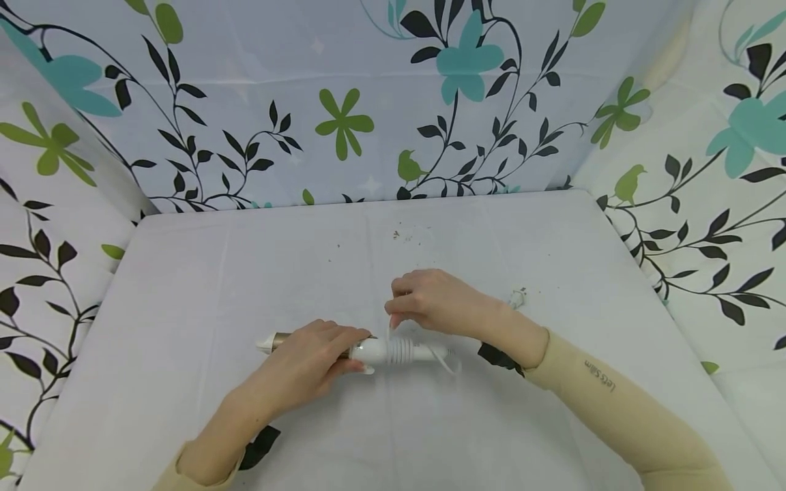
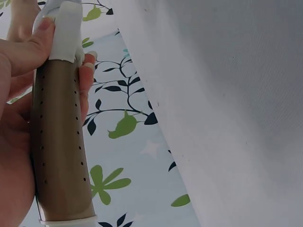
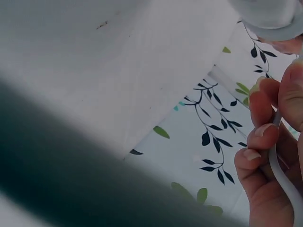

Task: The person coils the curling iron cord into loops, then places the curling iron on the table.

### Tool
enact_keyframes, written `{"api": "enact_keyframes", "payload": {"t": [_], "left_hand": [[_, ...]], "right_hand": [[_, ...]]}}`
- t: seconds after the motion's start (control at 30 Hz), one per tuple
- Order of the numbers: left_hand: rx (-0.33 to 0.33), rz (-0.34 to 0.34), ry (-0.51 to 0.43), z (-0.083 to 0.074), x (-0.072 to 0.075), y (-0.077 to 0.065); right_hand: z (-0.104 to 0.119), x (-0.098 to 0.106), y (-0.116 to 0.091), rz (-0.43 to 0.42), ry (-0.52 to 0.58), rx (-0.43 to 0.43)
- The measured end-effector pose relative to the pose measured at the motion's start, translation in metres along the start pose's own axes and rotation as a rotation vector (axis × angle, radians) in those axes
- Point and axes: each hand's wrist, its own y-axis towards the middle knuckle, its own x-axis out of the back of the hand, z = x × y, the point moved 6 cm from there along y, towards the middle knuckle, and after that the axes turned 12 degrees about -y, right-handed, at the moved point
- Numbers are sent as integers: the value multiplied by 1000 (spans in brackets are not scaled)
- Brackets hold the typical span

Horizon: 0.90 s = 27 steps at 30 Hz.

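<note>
White-and-bronze cylindrical styling tool (image 1: 367,352) — over middle of white cloth-covered table (image 1: 245,273), thin white cord (image 1: 401,352) wound around its handle (image 1: 424,352). Left hand (image 1: 314,354): fingers curled around bronze barrel (image 2: 62,142); right hand (image 1: 426,301) pinches cord — leaf-patterned fabric (image 1: 245,61) behind.

1. On the person's head, one camera is facing forward and down, viewing the white cloth-covered table (image 1: 276,273), bare left hand (image 1: 310,361) and bare right hand (image 1: 432,300) from well back.
2. The left-wrist camera is peering closely along a gold-brown, dotted, cylindrical barrel (image 2: 61,142), the table edge slanting.
3. The right-wrist camera, likewise tilted, is closely facing that right hand and a thin white cord (image 3: 280,179).
4. All three are sharing the leaf-printed pale fabric backdrop (image 1: 245,88).
</note>
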Motion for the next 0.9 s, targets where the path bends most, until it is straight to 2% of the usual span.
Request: {"api": "enact_keyframes", "payload": {"t": [0.2, 0.37, 0.5, 0.67, 0.9], "left_hand": [[-24, -37, -8, -3, 3, -4], [-23, -37, -40, -6, 7, -5], [-18, -68, -91, -9, 13, -5], [-17, -111, -133, -8, 20, -4], [-20, -180, -195, -4, 27, -1]], "right_hand": [[-9, -8, -6, 54, 236, -21], [-12, -15, -7, 50, 372, -32], [-13, -23, -10, 67, 459, -72], [-12, -35, -14, 96, 495, -160], [1, -38, -13, 21, 496, -257]]}}
